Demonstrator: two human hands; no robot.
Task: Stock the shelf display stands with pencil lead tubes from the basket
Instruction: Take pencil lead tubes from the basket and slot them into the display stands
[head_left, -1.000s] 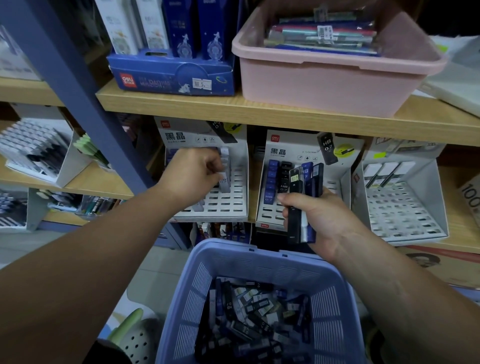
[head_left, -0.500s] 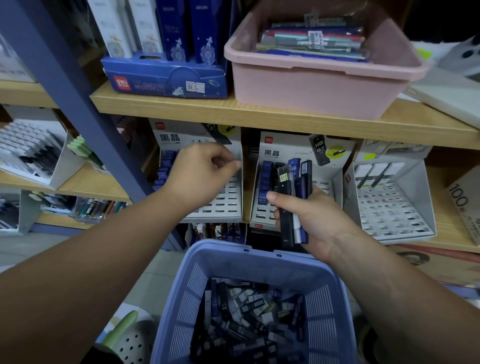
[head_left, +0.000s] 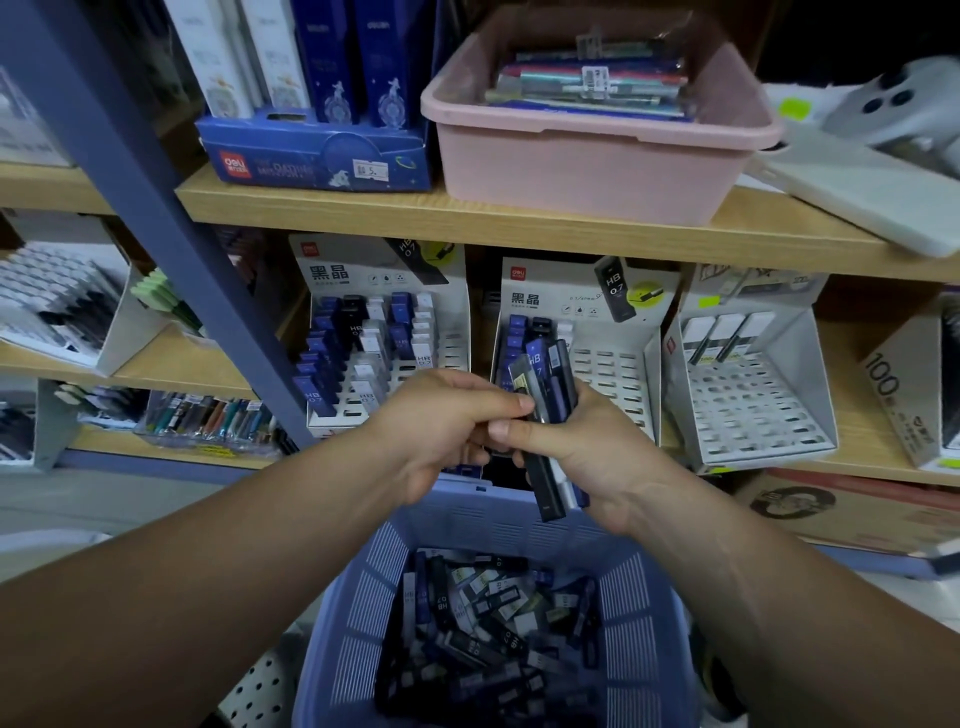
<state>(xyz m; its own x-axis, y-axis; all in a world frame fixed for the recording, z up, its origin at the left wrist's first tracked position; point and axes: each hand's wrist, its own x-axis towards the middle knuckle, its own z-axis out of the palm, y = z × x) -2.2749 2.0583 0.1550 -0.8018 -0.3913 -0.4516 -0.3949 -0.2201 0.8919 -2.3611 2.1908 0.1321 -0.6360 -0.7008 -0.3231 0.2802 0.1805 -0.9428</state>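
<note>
A bundle of pencil lead tubes, dark blue and black with "HB" printed on one, stands nearly upright in the right hand, whose fingers are wrapped closed around the middle of the bundle so that both ends stick out. The left hand meets it from the side, fingertips pinched on the tubes near their upper part; exactly which tube it grips is hidden behind the fingers. Both hands hover above the far rim of the blue basket, where many more tubes lie in a loose heap. Behind the hands, the left display stand is partly filled and the middle display stand is mostly bare slots, its lower left covered by the hands.
</note>
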